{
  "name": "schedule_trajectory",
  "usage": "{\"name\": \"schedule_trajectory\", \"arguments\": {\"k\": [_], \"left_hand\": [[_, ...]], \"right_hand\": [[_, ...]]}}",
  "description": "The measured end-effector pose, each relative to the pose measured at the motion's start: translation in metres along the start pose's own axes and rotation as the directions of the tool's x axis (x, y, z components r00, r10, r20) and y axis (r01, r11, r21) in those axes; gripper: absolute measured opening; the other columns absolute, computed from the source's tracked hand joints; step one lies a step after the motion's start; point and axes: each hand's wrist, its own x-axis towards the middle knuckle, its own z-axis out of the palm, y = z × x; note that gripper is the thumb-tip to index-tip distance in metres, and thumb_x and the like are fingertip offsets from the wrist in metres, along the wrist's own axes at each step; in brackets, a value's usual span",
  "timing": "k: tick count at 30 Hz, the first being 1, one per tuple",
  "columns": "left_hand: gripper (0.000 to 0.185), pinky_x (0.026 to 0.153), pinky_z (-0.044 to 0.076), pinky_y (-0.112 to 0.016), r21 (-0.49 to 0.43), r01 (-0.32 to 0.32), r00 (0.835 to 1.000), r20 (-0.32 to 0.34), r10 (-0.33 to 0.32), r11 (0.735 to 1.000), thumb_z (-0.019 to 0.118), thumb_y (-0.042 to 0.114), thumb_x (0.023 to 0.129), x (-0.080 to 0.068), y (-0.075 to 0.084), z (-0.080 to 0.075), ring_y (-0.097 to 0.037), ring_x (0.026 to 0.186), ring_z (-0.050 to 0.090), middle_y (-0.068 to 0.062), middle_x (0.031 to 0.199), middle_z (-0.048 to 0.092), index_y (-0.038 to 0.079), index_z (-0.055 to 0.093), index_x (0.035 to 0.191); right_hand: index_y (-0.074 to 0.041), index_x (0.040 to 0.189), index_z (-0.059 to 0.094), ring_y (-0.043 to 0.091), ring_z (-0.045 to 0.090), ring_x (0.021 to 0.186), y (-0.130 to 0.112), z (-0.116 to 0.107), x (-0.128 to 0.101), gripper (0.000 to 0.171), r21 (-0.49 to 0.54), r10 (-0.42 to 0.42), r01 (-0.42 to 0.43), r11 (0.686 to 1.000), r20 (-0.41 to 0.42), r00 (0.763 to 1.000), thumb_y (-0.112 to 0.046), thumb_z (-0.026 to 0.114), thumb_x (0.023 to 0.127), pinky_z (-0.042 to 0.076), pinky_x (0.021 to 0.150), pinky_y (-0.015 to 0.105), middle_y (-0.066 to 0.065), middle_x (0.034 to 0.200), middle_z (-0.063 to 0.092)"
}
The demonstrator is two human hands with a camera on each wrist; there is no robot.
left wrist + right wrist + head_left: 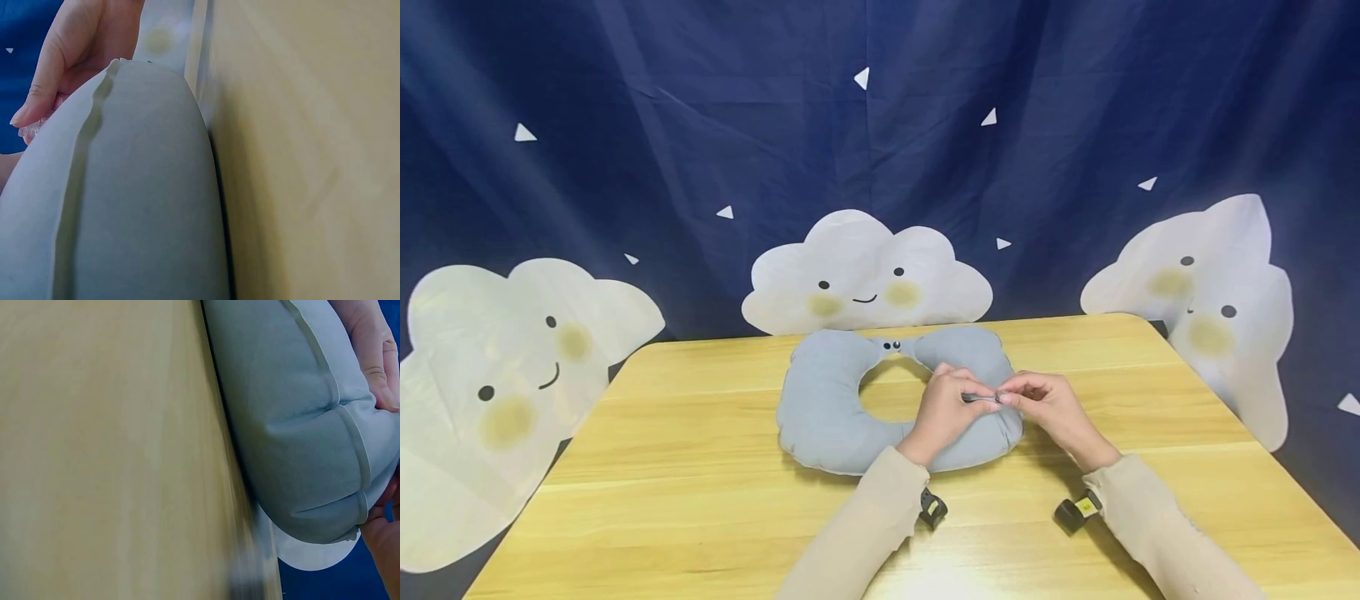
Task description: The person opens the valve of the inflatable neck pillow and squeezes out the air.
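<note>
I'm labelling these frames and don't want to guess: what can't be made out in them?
- Clear piece: left wrist view, partly covered by the right hand; head view, too small among the fingers.
- Left hand: left wrist view, mostly cut off by the left edge.
- Right hand: right wrist view, cut off by the right edge.
- Pillow underside: head view, hidden by its own top.
- Dark patch: right wrist view, blurred.

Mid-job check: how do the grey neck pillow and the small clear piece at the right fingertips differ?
Size: the neck pillow is large; the clear piece is tiny, partly hidden by fingers.
Look: the neck pillow is opaque grey with seams; the clear piece is see-through.
Place: the neck pillow lies on the table; the clear piece is at the right hand's fingertips.
Whether they are joined, I can't tell.
</note>
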Motion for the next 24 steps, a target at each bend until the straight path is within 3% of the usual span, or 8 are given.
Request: {"name": "schedule_trajectory", "arguments": {"k": [14,24], "left_hand": [[0.011,0.073,0.038,-0.014,0.039,-0.018,0.999,-0.025,0.019,0.999,0.081,0.028,0.072,-0.0007,0.0010,0.0001,-0.004,0.079,0.047,0.013,0.078,0.069,0.020,0.078,0.079],[0.010,0.072,0.038,-0.013,-0.006,-0.009,1.000,-0.021,0.009,1.000,0.080,0.026,0.074,-0.0010,-0.0010,0.0010,-0.002,0.078,0.046,0.013,0.077,0.069,0.018,0.078,0.080]], "right_hand": [[0.007,0.090,0.066,0.003,0.060,0.072,-0.0017,0.0064,-0.0009,0.007,-0.033,-0.017,0.015,0.999,-0.053,0.998,0.003,0.062,0.087,0.046,0.061,0.017,-0.005,0.081,0.070],[0.009,0.090,0.065,0.003,0.059,0.072,-0.0024,0.0071,-0.0011,0.006,0.012,-0.029,0.029,1.000,-0.047,0.999,0.005,0.061,0.087,0.046,0.061,0.017,-0.005,0.081,0.068]]}}
